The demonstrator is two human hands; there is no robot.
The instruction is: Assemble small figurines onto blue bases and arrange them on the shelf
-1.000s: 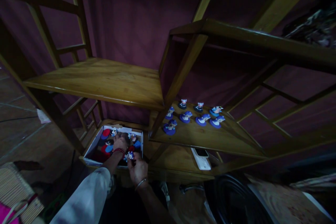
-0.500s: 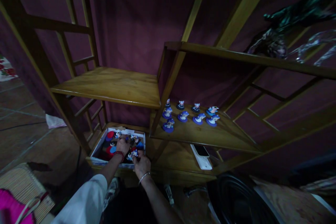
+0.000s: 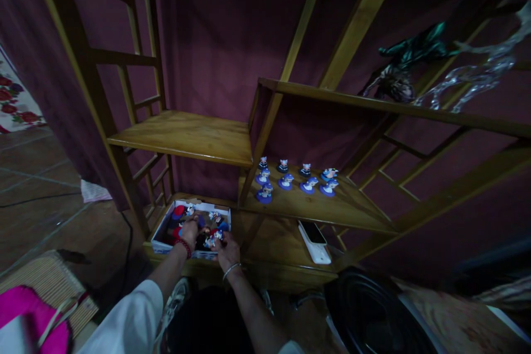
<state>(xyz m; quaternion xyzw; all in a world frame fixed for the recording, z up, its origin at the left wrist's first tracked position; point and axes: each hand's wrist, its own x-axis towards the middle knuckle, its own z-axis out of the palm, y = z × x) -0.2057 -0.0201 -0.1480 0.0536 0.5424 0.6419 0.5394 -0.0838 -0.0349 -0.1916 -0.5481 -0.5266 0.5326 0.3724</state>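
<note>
A shallow white box (image 3: 163, 227) on the low shelf holds several small figurines, some on red or blue round bases. My left hand (image 3: 189, 230), with a red beaded bracelet, reaches into the box. Its fingers look closed beside a purple base (image 3: 201, 221), but what they hold is too dark to make out. At the box's front right corner my right hand (image 3: 228, 251), wearing a silver bracelet, has its thumb and fingers closed on a white and blue figurine (image 3: 214, 239). To the right, several purple-based figurines (image 3: 286, 181) stand in rows on a raised shelf.
A phone (image 3: 313, 232) lies on a white case-like object (image 3: 318, 254) on the low shelf. A wooden shelf board (image 3: 186, 135) juts out above the box. Glass ornaments (image 3: 473, 77) stand higher at right. A black round object (image 3: 373, 310) is at lower right.
The view has shifted slightly. My left hand has drawn in a little, and a purple base shows beside its fingers. The right hand stays on the figurine at the box's corner.
</note>
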